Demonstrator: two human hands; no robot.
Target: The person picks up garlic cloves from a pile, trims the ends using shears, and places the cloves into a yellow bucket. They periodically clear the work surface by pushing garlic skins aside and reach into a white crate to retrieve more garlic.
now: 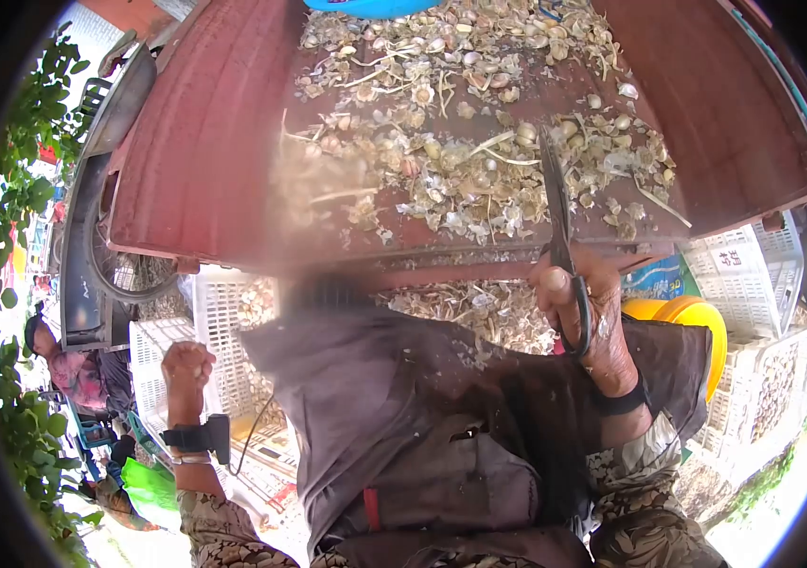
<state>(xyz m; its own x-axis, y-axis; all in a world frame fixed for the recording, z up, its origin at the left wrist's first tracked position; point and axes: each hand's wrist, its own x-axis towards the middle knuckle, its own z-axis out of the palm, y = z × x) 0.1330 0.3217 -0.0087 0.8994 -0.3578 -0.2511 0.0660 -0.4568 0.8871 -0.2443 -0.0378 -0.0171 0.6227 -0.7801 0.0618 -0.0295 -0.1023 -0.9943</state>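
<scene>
My right hand (585, 289) grips a pair of dark scissors (559, 204) by the handles. Their blades point away from me over the red metal bed (219, 142) and look nearly together. Beneath them lie garlic cloves, papery skins (465, 189) and thin dry stalks. My left hand (187, 371) is off to the left, raised over the white crates, with its fingers curled into a fist. Whatever it may hold is hidden. On the left side of the bed, some of the skins (328, 180) are smeared by motion. A dark apron (422, 417) covers my lap.
White plastic crates stand at left (162, 355) and right (753, 398), the right one holding garlic. Yellow basins (697, 322) sit beside my right arm. A blue basin (370, 8) rests at the bed's far end. Another person (81, 374) sits at far left, near a wheel (129, 256).
</scene>
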